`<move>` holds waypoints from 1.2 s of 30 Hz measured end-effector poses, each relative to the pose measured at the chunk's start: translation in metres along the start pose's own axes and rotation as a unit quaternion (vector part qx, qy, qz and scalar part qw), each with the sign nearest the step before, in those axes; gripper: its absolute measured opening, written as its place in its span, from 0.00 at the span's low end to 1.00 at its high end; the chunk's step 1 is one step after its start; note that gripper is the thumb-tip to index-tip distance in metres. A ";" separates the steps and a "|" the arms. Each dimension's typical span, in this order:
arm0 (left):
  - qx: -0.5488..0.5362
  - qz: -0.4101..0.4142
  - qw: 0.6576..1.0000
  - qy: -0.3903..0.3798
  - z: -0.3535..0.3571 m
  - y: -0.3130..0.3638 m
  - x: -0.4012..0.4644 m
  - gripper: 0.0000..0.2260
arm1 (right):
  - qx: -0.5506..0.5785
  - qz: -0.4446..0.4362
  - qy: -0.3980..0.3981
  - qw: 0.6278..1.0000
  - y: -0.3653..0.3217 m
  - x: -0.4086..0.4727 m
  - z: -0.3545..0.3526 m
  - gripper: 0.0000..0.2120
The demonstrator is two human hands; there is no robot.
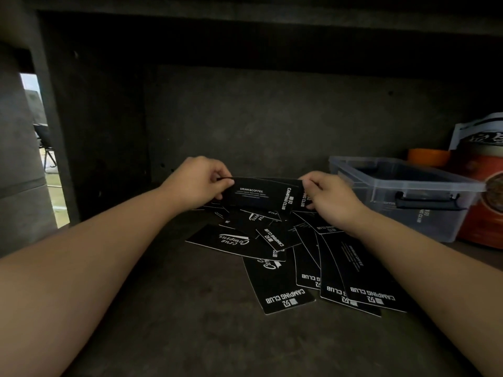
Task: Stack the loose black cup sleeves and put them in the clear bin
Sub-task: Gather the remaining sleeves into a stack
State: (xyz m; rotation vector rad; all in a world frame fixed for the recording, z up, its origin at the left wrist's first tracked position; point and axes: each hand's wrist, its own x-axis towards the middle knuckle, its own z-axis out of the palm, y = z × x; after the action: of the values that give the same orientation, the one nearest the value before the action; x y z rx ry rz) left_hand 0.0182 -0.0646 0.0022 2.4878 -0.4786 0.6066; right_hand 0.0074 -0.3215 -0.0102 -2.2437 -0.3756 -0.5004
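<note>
A small stack of black cup sleeves [262, 193], printed "DRINK&COFFEE" and "CAMPING CLUB", is held upright above the loose pile of sleeves [299, 257]. Its left end is pinched by the left hand [197, 180], thumb in front; its right end is gripped by the curled fingers of the right hand [328, 198]. The pile is spread flat and overlapping on the dark shelf [163, 308], just below and nearer than the held stack. The clear bin [402, 197], lidless and with a black latch on its front, is set to the right of the pile, near but apart. An orange package [481, 202] is seen just beyond the bin's right side.
</note>
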 end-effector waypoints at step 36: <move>-0.082 -0.272 0.928 -0.242 -0.004 0.019 -0.003 0.12 | -0.099 0.062 0.045 0.992 0.003 0.003 -0.006 0.09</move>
State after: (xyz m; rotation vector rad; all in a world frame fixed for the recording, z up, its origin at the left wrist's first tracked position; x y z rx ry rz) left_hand 0.0062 -0.0770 0.0111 2.4353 0.0088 -0.2640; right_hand 0.0095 -0.3274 -0.0072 -2.4083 -0.1436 -0.5915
